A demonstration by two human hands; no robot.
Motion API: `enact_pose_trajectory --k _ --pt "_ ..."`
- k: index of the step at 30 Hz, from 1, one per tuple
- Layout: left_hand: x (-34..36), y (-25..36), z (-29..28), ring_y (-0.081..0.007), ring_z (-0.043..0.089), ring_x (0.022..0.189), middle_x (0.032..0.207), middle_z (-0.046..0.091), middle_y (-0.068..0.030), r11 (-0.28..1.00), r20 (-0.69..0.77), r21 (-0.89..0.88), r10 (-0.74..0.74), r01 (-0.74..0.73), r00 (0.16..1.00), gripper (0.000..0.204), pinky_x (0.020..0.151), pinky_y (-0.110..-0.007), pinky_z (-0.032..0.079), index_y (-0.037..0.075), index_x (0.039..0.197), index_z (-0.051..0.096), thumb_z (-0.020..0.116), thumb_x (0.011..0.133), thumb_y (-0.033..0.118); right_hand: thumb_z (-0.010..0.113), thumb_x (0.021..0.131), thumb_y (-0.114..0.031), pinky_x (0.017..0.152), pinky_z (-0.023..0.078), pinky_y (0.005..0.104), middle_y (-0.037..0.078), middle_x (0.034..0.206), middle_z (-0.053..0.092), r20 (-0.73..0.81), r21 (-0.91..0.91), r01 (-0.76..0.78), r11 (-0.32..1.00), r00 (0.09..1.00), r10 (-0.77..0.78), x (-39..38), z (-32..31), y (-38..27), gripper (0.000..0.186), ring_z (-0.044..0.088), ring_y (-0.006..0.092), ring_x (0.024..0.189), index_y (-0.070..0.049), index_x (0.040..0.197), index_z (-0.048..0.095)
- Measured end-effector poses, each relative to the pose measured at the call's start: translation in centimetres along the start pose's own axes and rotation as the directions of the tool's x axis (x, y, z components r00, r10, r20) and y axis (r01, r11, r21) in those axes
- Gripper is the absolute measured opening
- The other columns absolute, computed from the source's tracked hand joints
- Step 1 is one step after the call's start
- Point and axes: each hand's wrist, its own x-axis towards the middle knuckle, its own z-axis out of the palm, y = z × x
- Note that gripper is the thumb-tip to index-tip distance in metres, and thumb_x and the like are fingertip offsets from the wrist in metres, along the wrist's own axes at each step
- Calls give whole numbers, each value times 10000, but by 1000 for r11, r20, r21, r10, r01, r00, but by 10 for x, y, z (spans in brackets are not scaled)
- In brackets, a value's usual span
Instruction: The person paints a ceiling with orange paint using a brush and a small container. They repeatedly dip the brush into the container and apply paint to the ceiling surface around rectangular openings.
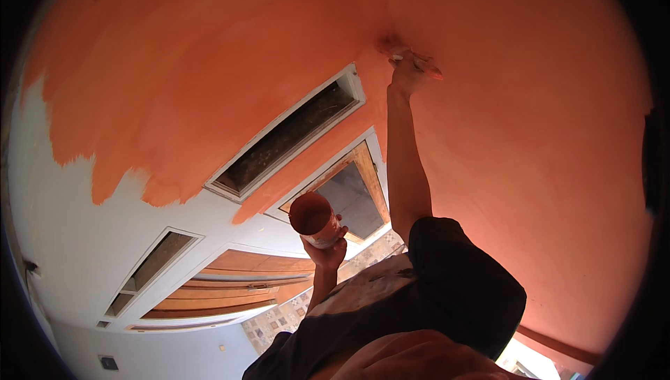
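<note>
Above you the orange-painted wall [209, 52] fills most of the view, its ragged lower edge meeting bare white wall [77, 233] at left, with broad open room around both vent openings [289, 136]. Your right hand [408, 69] is closed around a paintbrush [398, 50], bristles touching the orange surface. Lower down, your left hand [324, 251] grips a small paint cup [314, 218], held clear of the wall.

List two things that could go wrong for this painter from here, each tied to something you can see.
The open paint cup in the left hand is tipped sideways, so orange paint may spill. The right hand stretches the paintbrush far up the orange wall, so drips may run down the arm, or a stroke may mark the white vent frame nearby.
</note>
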Motion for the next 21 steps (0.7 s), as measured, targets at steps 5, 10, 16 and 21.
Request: enact_pose_trajectory --k 5,10,16,21 --pt "1 -2 0 -318 587 894 1291 567 -207 999 -26 11 36 -36 999 741 546 -307 556 106 1436 442 505 931 644 663 901 -103 564 571 313 81 835 614 69 -429 328 841 941 -331 29 28 -7 178 637 177 667 -31 950 508" --pt "-3 -5 3 -316 589 880 1276 573 -204 997 -39 2 72 -72 997 743 544 -305 555 103 1435 443 499 931 646 673 905 -147 587 540 330 70 837 616 312 -175 541 822 823 -475 66 133 -64 200 615 190 681 -32 972 524" --pt "-6 -6 -3 -310 586 875 1267 573 -196 998 -52 -10 60 -61 997 737 539 -297 548 103 1429 449 507 924 636 647 920 -130 604 552 335 68 886 622 464 524 117 844 792 -398 107 201 -125 171 614 185 704 -34 998 530" --pt "-5 -6 -6 -303 586 869 1252 577 -181 1000 -64 6 25 -25 998 740 530 -287 539 106 1425 448 511 917 642 626 933 -115 617 562 340 66 926 627 324 445 -13 895 934 -148 89 156 -52 150 613 180 722 -35 1020 534"
